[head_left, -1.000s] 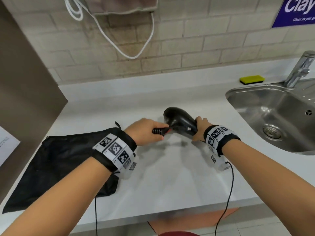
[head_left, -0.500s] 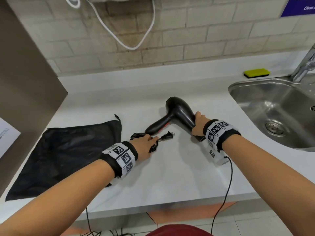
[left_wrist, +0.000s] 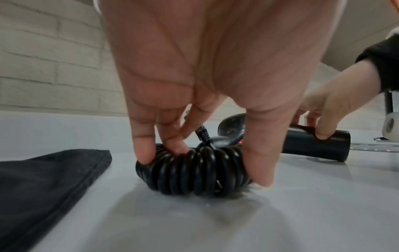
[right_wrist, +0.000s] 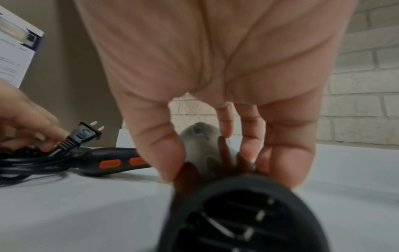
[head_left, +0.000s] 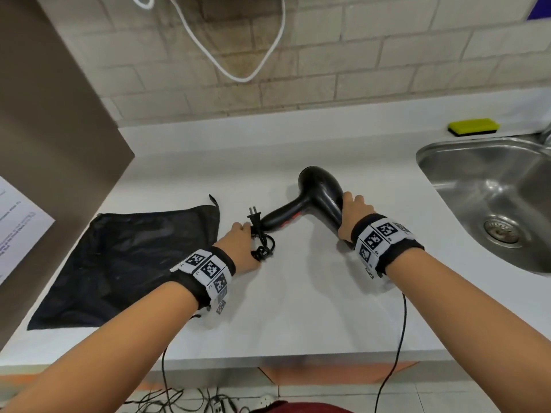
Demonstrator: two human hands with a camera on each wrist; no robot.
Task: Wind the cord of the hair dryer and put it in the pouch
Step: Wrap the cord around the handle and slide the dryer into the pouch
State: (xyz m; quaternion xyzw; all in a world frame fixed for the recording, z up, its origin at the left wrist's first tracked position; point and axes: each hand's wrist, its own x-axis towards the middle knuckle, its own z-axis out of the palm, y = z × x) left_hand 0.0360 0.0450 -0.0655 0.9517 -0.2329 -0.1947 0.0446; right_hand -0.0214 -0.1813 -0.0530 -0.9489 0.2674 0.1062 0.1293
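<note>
A black hair dryer (head_left: 316, 195) lies on the white counter (head_left: 298, 293), its handle with orange buttons (right_wrist: 110, 163) pointing left. My right hand (head_left: 351, 213) grips its barrel near the nozzle (right_wrist: 244, 213). The black cord is wound into a tight bundle (left_wrist: 194, 170) on the counter by the handle's end, and my left hand (head_left: 241, 239) pinches it between fingers and thumb. The two-pin plug (head_left: 254, 216) sticks up from the bundle. A flat black pouch (head_left: 119, 263) lies on the counter to the left, next to my left wrist.
A steel sink (head_left: 492, 198) is set into the counter at the right, with a yellow sponge (head_left: 474, 126) behind it. A brown panel (head_left: 53, 144) stands at the left. A white cable (head_left: 238, 55) hangs on the brick wall. Thin black wires (head_left: 396, 338) hang over the counter's front edge.
The dryer has come down from in front of me onto the counter. My left hand has moved down and left with the wound cord, and the plug now points up.
</note>
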